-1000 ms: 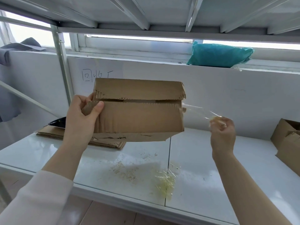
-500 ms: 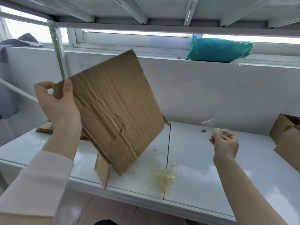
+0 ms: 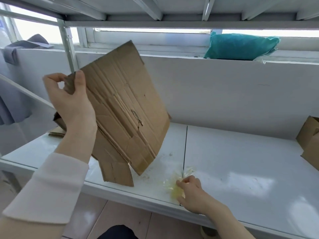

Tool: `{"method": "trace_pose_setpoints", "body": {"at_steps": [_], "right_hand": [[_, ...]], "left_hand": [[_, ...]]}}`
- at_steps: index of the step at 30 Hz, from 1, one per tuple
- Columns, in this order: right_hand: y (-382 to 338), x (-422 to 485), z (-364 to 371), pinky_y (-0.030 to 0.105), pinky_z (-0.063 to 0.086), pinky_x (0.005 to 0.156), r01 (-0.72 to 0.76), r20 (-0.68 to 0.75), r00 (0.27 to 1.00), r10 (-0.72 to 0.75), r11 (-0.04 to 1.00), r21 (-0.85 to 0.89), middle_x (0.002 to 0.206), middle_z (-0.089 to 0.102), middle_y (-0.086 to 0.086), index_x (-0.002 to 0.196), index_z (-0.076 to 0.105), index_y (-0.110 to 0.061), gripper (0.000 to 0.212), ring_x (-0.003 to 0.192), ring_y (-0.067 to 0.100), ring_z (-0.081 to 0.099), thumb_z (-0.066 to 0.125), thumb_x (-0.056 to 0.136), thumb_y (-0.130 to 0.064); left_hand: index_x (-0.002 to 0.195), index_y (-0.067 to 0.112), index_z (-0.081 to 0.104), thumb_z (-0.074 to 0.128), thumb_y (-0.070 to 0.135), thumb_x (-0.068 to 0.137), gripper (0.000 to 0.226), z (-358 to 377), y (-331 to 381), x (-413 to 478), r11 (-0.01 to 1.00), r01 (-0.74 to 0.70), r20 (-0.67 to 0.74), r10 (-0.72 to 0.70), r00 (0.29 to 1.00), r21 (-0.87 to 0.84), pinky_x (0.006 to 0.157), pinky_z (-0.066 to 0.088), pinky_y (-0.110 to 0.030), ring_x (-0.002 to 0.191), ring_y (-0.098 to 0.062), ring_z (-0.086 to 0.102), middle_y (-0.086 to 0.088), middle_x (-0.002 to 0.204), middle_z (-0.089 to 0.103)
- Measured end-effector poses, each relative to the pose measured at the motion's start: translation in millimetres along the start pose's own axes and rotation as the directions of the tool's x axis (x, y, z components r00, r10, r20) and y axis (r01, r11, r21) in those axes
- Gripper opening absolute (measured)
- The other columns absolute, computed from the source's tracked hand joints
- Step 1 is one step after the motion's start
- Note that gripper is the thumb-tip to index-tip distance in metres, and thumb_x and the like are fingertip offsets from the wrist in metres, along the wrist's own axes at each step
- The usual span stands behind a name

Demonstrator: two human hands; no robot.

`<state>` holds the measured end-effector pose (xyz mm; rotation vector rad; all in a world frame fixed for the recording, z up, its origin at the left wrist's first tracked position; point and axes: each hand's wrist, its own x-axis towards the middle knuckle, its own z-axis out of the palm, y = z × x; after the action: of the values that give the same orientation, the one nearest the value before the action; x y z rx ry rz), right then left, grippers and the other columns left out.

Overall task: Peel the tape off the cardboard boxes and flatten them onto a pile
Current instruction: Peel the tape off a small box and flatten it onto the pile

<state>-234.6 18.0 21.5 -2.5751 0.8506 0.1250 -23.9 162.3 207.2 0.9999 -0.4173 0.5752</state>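
In the head view, the left hand (image 3: 72, 107) clamps the upper left corner of the flattened cardboard box (image 3: 124, 104), thumb in front and fingers behind, holding it tilted at about 10 o'clock with its lowest flap touching the white shelf (image 3: 241, 161). At 5 o'clock the right hand (image 3: 191, 192) lies with curled fingertips on the tape wad (image 3: 172, 188) at the shelf's front edge; whether it pinches the tape cannot be told. The cardboard pile (image 3: 57, 132) peeks out at 9 o'clock, more boxes (image 3: 309, 140) at 3 o'clock.
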Motion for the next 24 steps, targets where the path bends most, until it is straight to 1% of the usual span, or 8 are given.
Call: {"method": "trace_pose_setpoints", "body": {"at_steps": [2,3,4,6,8,14,20,24], "right_hand": [[2.4,-4.1,-6.6,0.033,0.024,0.111,-0.028,0.064,0.998,0.023,0.997,0.075,0.142,0.026,0.012,0.141,0.034,-0.011,0.046,0.135,0.025,0.023,0.035,0.099,-0.028],[3.6,-4.2,-9.2,0.032,0.031,0.106,-0.062,0.014,0.998,0.06,0.987,0.15,0.137,0.04,0.017,0.134,0.045,-0.005,0.044,0.127,0.024,0.04,0.037,0.099,-0.029],[6.7,-2.6,-10.7,0.032,0.04,0.099,-0.093,-0.072,0.991,0.113,0.966,0.24,0.123,0.056,0.02,0.121,0.057,0.001,0.039,0.108,0.021,0.058,0.043,0.097,-0.028],[11.9,-1.2,-10.8,0.031,0.054,0.081,-0.115,-0.196,0.959,0.206,0.912,0.394,0.088,0.071,0.01,0.093,0.069,-0.003,0.021,0.068,0.011,0.066,0.061,0.088,-0.022],[11.8,-3.3,-10.3,0.032,0.058,0.071,-0.146,-0.214,0.941,0.262,0.885,0.441,0.074,0.068,-0.001,0.084,0.067,-0.014,0.009,0.057,0.008,0.066,0.069,0.081,-0.021],[6.0,-10.1,-0.8,0.022,0.042,0.064,-0.167,-0.394,0.873,0.289,0.934,0.315,0.087,0.063,-0.012,0.097,0.056,-0.022,0.028,0.076,0.008,0.061,0.064,0.081,-0.045],[14.1,-17.5,-8.0,0.019,0.043,0.057,-0.013,-0.444,0.833,0.33,0.814,0.581,0.083,0.067,-0.004,0.093,0.05,-0.017,0.024,0.058,0.008,0.063,0.064,0.084,-0.033],[16.6,-22.8,-17.6,0.013,0.039,0.057,0.045,-0.536,0.799,0.273,0.861,0.506,0.075,0.063,-0.011,0.077,0.065,-0.019,0.007,0.064,0.005,0.053,0.066,0.083,-0.018]], "left_hand": [[0.082,0.027,0.035,0.058,0.019,0.09,0.026,2.0,1.3,-8.8,1.0,0.016,0.029,-0.016,0.999,0.004,0.075,0.042,-0.006,0.062,0.011,0.05,0.012,0.076,0.045],[0.081,0.027,0.035,0.058,0.018,0.091,0.027,3.0,1.0,-12.9,1.0,0.021,0.046,-0.021,0.999,-0.004,0.074,0.042,-0.006,0.062,0.011,0.049,0.012,0.076,0.045],[0.081,0.027,0.034,0.058,0.016,0.091,0.028,4.0,0.4,-16.7,1.0,0.025,0.067,-0.024,0.997,-0.016,0.074,0.041,-0.006,0.061,0.011,0.049,0.012,0.075,0.045],[0.081,0.027,0.034,0.058,0.014,0.091,0.028,6.6,0.8,-24.3,0.999,0.04,0.118,-0.035,0.992,-0.036,0.071,0.04,-0.006,0.06,0.01,0.048,0.011,0.074,0.045],[0.081,0.027,0.034,0.058,0.014,0.091,0.028,9.8,2.3,-32.0,0.998,0.047,0.168,-0.04,0.985,-0.035,0.067,0.038,-0.005,0.057,0.009,0.047,0.009,0.071,0.045],[0.078,0.026,0.033,0.057,0.012,0.091,0.031,18.4,10.3,-51.7,1.0,0.016,0.235,-0.022,0.972,0.027,0.058,0.036,-0.003,0.05,0.011,0.045,0.012,0.064,0.041],[0.079,0.028,0.033,0.057,0.016,0.091,0.03,22.9,10.2,-35.1,0.999,0.04,0.185,-0.045,0.982,0.026,0.059,0.037,-0.003,0.051,0.009,0.046,0.012,0.064,0.045],[0.079,0.031,0.032,0.058,0.021,0.091,0.03,28.3,8.7,-26.5,0.998,0.01,0.194,-0.023,0.981,0.069,0.059,0.037,-0.004,0.052,0.007,0.045,0.014,0.064,0.046]]}}
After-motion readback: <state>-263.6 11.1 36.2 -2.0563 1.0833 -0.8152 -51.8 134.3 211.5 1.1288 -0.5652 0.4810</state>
